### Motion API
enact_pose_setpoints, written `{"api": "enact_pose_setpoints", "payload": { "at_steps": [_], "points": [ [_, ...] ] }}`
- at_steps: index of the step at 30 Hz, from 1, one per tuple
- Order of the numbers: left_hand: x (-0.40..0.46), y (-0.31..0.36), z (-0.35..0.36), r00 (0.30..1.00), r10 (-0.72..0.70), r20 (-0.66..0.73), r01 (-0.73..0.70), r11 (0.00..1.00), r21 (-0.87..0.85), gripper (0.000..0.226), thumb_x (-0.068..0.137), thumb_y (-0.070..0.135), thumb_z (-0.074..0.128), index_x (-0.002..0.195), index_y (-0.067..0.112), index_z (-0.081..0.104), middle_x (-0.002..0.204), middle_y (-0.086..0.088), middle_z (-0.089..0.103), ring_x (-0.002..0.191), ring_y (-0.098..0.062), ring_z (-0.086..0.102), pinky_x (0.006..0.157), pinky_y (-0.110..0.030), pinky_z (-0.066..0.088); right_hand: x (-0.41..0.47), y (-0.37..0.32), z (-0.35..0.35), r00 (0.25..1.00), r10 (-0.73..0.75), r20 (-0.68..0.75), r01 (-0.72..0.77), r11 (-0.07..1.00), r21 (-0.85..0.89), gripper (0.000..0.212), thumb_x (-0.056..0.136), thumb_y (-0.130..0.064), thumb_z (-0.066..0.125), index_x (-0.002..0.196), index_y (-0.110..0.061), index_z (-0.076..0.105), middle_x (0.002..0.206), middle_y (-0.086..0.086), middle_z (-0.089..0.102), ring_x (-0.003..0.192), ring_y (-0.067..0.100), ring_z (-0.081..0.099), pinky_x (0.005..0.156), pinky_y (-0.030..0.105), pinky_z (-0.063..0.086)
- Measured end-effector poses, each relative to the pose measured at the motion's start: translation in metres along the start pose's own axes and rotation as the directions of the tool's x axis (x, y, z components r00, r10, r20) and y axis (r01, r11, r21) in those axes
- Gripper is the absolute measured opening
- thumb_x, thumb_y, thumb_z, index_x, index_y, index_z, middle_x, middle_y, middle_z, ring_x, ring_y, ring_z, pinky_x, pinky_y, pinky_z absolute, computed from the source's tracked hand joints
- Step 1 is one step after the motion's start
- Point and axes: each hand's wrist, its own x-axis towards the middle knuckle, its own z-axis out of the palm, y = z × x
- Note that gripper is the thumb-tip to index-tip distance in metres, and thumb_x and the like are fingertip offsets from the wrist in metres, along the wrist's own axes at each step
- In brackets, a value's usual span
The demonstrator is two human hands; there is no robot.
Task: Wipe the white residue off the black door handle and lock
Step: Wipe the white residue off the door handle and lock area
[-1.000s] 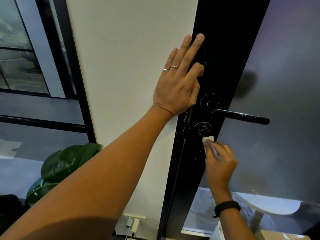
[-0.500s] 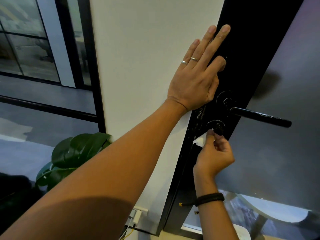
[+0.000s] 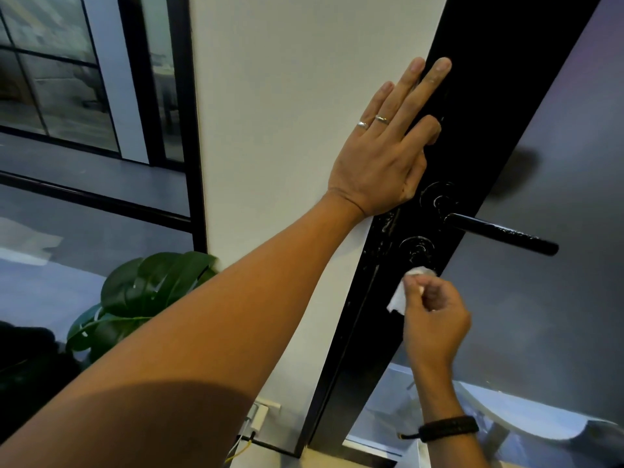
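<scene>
A black lever handle (image 3: pixel 503 234) sticks out to the right from a round rose on the black door frame (image 3: pixel 479 96). Below it sits the round black lock (image 3: pixel 416 248), streaked with white residue; more residue marks the frame edge to its left. My right hand (image 3: pixel 434 319) pinches a small white wipe (image 3: pixel 400 297) and presses it against the lock's lower rim. My left hand (image 3: pixel 388 153) lies flat, fingers spread, across the white wall and the frame just above the handle.
A white wall panel (image 3: pixel 287 113) is left of the frame, dark glass to the right. A green leafy plant (image 3: pixel 141 292) stands low on the left. A wall socket with a plugged charger (image 3: pixel 258 415) sits near the floor.
My right hand has drawn back slightly and turned, with the wipe now at the lock's lower edge. The view has shifted; my left hand stays pressed on the frame.
</scene>
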Motion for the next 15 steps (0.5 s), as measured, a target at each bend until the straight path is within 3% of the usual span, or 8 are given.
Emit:
{"api": "enact_pose_setpoints", "payload": {
  "at_steps": [2,5,9,12,15],
  "points": [
    [0.000,0.000,0.000,1.000,0.001,0.004,-0.001,1.000,-0.003,0.017,0.090,0.007,0.062,0.102,0.011,0.072,0.161,-0.027,0.048,0.154,-0.048,0.040,0.130,-0.058,0.030,0.004,-0.004,-0.004,0.992,-0.096,-0.076,0.099,0.995,0.027,0.010,0.098,-0.015,0.073,0.107,-0.012,0.072,0.093,-0.001,0.073,0.084,0.012,0.070,0.074,0.015,0.055],
    [0.001,0.002,0.001,1.000,0.001,0.005,-0.001,1.000,-0.016,0.017,0.090,0.006,0.061,0.103,0.011,0.072,0.161,-0.028,0.048,0.153,-0.049,0.040,0.128,-0.060,0.032,0.013,0.001,0.001,0.988,-0.133,-0.073,0.133,0.991,-0.001,0.020,0.101,-0.013,0.069,0.120,-0.007,0.070,0.106,0.001,0.073,0.096,0.004,0.070,0.084,0.013,0.055],
    [0.000,0.000,0.001,1.000,-0.003,0.002,0.003,1.000,-0.011,0.017,0.091,0.007,0.060,0.103,0.012,0.072,0.161,-0.028,0.047,0.154,-0.049,0.039,0.129,-0.060,0.030,0.013,0.015,0.005,0.977,-0.211,-0.020,0.210,0.977,-0.039,0.010,0.097,-0.010,0.073,0.107,-0.013,0.074,0.096,0.004,0.072,0.089,0.003,0.067,0.078,0.012,0.053],
    [0.001,0.000,0.000,1.000,-0.003,0.001,0.003,1.000,-0.016,0.018,0.091,0.007,0.060,0.103,0.012,0.072,0.160,-0.028,0.048,0.153,-0.050,0.039,0.129,-0.060,0.030,0.005,0.022,0.009,0.978,-0.194,0.081,0.201,0.976,-0.084,0.016,0.095,-0.009,0.075,0.099,-0.024,0.073,0.088,-0.001,0.069,0.080,0.008,0.068,0.072,0.011,0.052],
    [0.000,0.001,0.001,1.000,0.000,0.006,0.000,1.000,-0.011,0.017,0.091,0.007,0.060,0.103,0.012,0.072,0.161,-0.028,0.047,0.154,-0.049,0.039,0.129,-0.059,0.030,-0.002,0.021,0.014,0.980,-0.194,0.051,0.197,0.979,-0.049,0.007,0.097,-0.011,0.074,0.100,-0.016,0.076,0.092,0.000,0.071,0.084,0.009,0.069,0.075,0.016,0.055]
  ]
}}
